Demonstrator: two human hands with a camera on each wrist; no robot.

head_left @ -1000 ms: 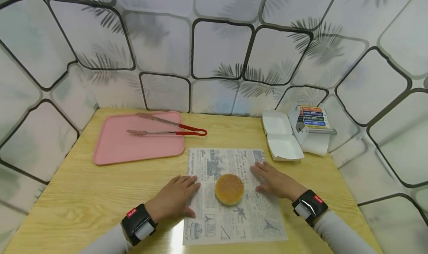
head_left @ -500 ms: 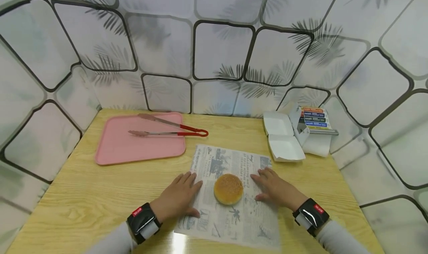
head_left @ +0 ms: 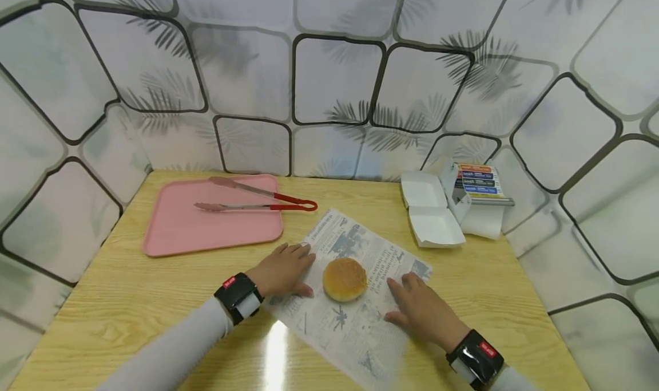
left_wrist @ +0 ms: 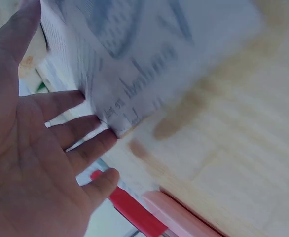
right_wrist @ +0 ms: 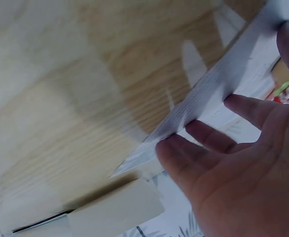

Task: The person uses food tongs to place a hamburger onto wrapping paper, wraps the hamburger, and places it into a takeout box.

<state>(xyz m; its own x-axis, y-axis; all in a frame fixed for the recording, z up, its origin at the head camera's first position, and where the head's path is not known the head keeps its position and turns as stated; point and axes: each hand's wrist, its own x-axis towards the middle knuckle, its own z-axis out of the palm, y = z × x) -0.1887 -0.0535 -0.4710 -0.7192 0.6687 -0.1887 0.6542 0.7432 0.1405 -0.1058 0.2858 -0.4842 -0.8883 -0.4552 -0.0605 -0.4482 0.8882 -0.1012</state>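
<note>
A printed sheet of wrapping paper [head_left: 355, 328] lies turned at a slant on the wooden table, with a round browned bun [head_left: 344, 279] on it. My left hand [head_left: 285, 271] rests its spread fingers on the paper's left edge. In the left wrist view the fingertips [left_wrist: 107, 137] touch the sheet near a corner. On the opposite side my right hand [head_left: 424, 311] lies with relaxed fingers on the right edge. The right wrist view shows its fingertips [right_wrist: 166, 143] pressed along that edge. Neither hand curls round anything.
A pink tray [head_left: 206, 228] stands back left, with red-handled tongs [head_left: 288, 202] across it. At the back right an open white food box [head_left: 436, 226] sits beside a dispenser [head_left: 479, 196] with a roll of printed labels. A patterned wall encloses the table's back and sides.
The paper has turned clockwise under both hands, and the bun has shifted slightly up and left with it. My left hand has moved forward, my right hand back toward me.
</note>
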